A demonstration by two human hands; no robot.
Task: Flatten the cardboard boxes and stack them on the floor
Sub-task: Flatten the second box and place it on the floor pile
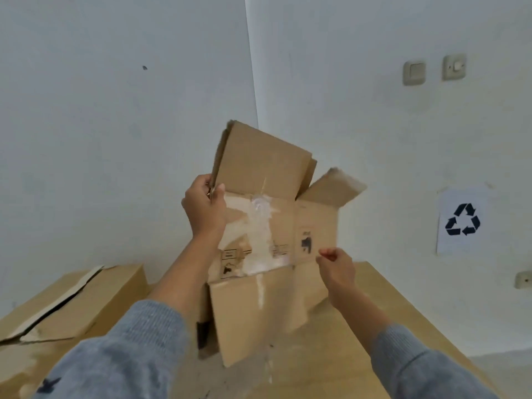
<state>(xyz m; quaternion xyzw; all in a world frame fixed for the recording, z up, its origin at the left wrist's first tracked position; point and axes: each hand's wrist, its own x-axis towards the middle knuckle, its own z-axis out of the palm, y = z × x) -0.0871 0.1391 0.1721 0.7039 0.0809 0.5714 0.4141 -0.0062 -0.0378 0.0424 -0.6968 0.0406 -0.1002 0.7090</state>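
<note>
A brown cardboard box (270,226) with torn white tape is held up in front of me, flaps splayed above and below. My left hand (205,207) grips its upper left edge where a flap folds up. My right hand (335,266) sits at the box's lower right edge, fingers curled; whether it pinches the cardboard is unclear. The box hangs above a wooden table (371,318), its lower flap reaching the surface.
Another closed cardboard box (86,300) lies at the left, its top seam split. White walls meet in a corner behind. A recycling sign (462,220) and wall switches (414,72) are on the right wall. The floor is hardly visible.
</note>
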